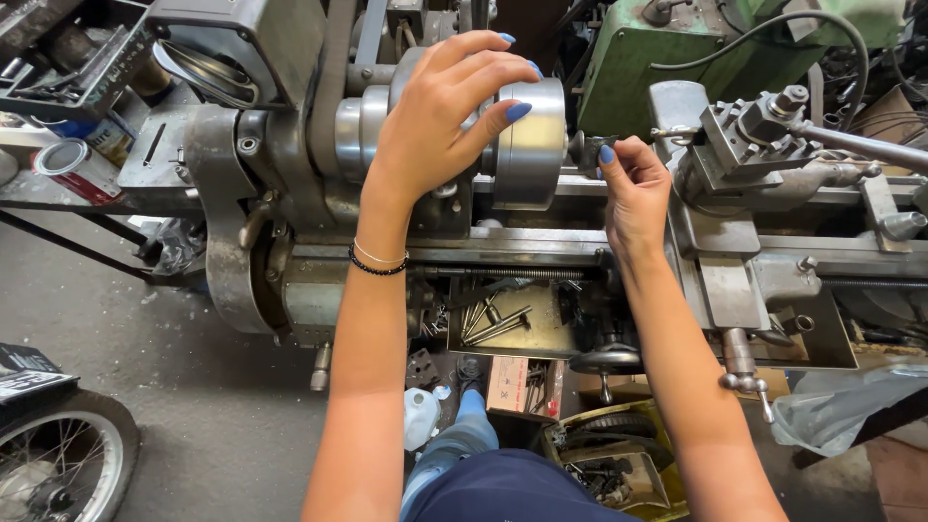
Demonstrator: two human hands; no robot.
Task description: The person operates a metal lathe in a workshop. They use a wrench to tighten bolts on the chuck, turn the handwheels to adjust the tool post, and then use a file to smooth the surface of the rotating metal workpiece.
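Two bare hands work at a metal lathe [541, 253]. At twelve o'clock the left hand [440, 121] spreads open over the round steel chuck [527, 140], fingers draped on its rim. At two o'clock the right hand [633, 188] pinches a small dark workpiece [587, 150] just beside the chuck face, left of the tool post [759, 130].

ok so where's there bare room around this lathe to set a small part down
The flat grey carriage plate right of the right hand is bare. The metal chip tray below holds loose bolts, with room at its right. Crowded around the shiny steel chuck, under the left hand.
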